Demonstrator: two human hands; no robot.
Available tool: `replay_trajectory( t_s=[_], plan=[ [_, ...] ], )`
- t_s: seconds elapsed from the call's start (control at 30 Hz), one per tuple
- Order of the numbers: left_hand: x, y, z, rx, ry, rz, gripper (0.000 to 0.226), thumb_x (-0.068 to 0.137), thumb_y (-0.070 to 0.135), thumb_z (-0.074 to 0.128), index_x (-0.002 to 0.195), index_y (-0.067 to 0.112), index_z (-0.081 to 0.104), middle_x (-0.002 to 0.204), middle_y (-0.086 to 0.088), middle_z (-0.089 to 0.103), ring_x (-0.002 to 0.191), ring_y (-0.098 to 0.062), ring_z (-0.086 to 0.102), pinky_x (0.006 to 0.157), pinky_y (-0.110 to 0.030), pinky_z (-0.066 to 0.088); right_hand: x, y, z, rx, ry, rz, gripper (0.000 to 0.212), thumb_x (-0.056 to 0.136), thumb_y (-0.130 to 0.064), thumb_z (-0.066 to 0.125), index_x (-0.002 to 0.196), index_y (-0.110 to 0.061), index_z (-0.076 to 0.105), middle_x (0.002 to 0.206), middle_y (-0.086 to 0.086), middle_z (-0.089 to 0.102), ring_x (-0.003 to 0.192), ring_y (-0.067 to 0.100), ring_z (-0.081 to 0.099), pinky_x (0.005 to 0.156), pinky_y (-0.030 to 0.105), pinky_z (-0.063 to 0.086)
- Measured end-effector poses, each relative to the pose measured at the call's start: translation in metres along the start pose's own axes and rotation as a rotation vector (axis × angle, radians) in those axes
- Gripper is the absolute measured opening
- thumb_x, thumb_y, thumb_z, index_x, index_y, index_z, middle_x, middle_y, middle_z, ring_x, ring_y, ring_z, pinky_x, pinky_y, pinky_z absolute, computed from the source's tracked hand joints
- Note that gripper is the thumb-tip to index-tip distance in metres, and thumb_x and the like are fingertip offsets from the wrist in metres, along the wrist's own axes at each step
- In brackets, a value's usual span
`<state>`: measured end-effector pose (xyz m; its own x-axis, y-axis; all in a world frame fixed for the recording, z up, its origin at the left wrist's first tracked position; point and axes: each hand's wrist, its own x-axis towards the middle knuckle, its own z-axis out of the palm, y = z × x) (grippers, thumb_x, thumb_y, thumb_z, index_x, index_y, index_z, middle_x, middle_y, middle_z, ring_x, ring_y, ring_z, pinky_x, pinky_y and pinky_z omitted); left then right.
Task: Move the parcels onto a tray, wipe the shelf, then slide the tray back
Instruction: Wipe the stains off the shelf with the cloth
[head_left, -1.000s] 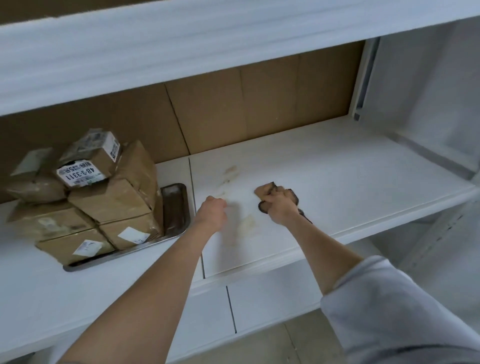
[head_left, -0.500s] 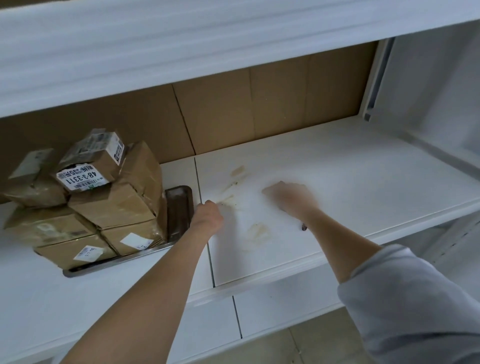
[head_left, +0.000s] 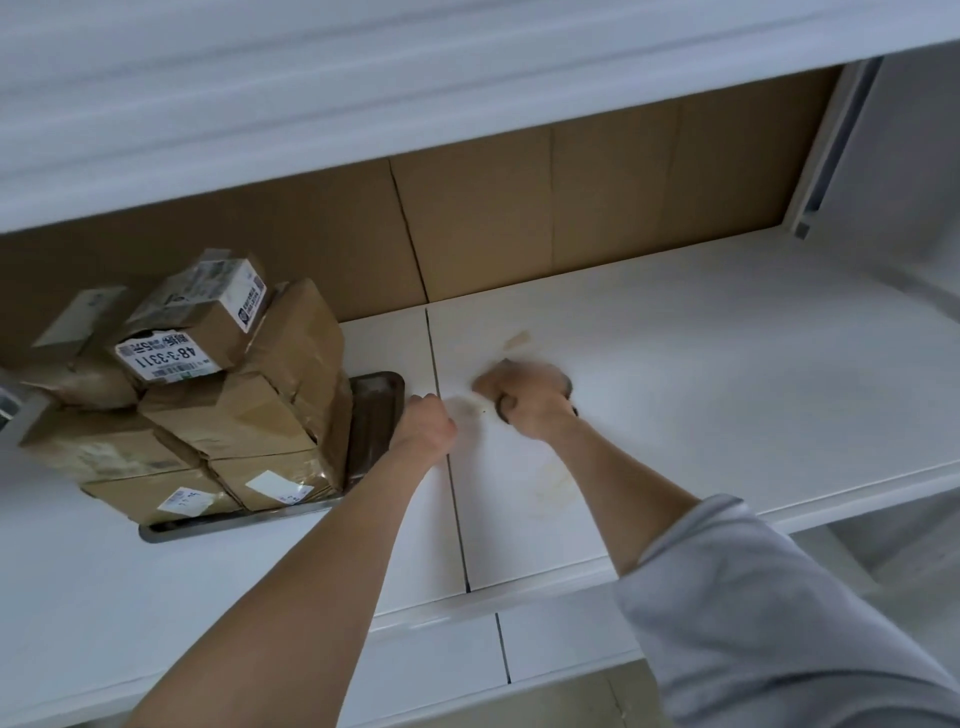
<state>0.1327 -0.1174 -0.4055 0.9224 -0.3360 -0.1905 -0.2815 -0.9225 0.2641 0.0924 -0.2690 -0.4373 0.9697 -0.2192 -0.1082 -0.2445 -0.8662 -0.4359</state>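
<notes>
Several brown paper parcels with white labels are stacked on a dark metal tray at the left of the white shelf. My right hand is closed on a small brown cloth, pressing it onto the shelf just right of the panel seam; it is motion-blurred. My left hand rests as a fist on the shelf beside the tray's right end, holding nothing I can see. Faint yellowish stains mark the shelf around the cloth.
A brown cardboard back panel closes the rear of the shelf. The white shelf board above overhangs. A white side wall bounds the right. A lower white ledge lies below the shelf's front edge.
My right hand has swept the cloth leftward across the stained patch, toward the seam and my left hand. My left hand and the tray of parcels stay put.
</notes>
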Motion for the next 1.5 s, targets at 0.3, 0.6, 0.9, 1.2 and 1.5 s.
replay_trajectory(
  t_s=[0.3, 0.6, 0.9, 1.2, 1.5],
  plan=[
    [0.014, 0.015, -0.002, -0.034, 0.114, 0.028, 0.035, 0.096, 0.009, 0.042, 0.128, -0.001, 0.051, 0.130, -0.019, 0.053, 0.120, -0.032, 0.053, 0.099, -0.033, 0.042, -0.019, -0.026, 0.001, 0.513, -0.192, -0.090, 0.039, 0.079, 0.014, 0.053, 0.108, -0.002, 0.073, 0.097, -0.005, 0.062, 0.095, 0.014, 0.055, 0.083, 0.019, 0.045],
    [0.015, 0.004, -0.006, -0.072, 0.042, 0.051, 0.033, 0.096, 0.009, 0.042, 0.127, 0.000, 0.048, 0.124, -0.020, 0.057, 0.112, -0.032, 0.058, 0.092, -0.035, 0.048, -0.018, 0.050, -0.038, 0.233, 0.129, 0.152, 0.039, 0.087, -0.006, 0.046, 0.111, -0.024, 0.071, 0.126, -0.007, 0.058, 0.118, 0.019, 0.054, 0.088, 0.019, 0.046],
    [0.010, -0.009, -0.006, -0.108, 0.086, 0.038, 0.031, 0.098, 0.011, 0.039, 0.122, 0.001, 0.055, 0.125, -0.019, 0.058, 0.114, -0.031, 0.056, 0.098, -0.035, 0.044, -0.002, -0.037, 0.006, 0.094, -0.093, -0.166, 0.039, 0.092, -0.022, 0.047, 0.120, 0.000, 0.064, 0.131, 0.016, 0.057, 0.129, 0.028, 0.048, 0.103, 0.022, 0.034],
    [-0.008, 0.046, 0.001, -0.117, 0.075, 0.121, 0.034, 0.095, 0.007, 0.040, 0.124, 0.002, 0.058, 0.131, -0.017, 0.054, 0.120, -0.030, 0.052, 0.100, -0.033, 0.041, -0.064, 0.008, -0.019, 0.376, -0.107, -0.023, 0.041, 0.080, 0.012, 0.050, 0.106, -0.007, 0.075, 0.101, 0.005, 0.069, 0.085, 0.014, 0.061, 0.059, -0.001, 0.039],
    [-0.033, 0.052, 0.009, -0.076, 0.012, 0.147, 0.037, 0.094, 0.002, 0.036, 0.126, 0.001, 0.056, 0.131, -0.017, 0.053, 0.118, -0.032, 0.054, 0.095, -0.034, 0.045, -0.082, 0.116, -0.042, 0.000, 0.155, 0.260, 0.033, 0.094, -0.009, 0.043, 0.121, -0.017, 0.061, 0.140, 0.004, 0.042, 0.134, 0.028, 0.030, 0.109, 0.029, 0.028]
  ],
)
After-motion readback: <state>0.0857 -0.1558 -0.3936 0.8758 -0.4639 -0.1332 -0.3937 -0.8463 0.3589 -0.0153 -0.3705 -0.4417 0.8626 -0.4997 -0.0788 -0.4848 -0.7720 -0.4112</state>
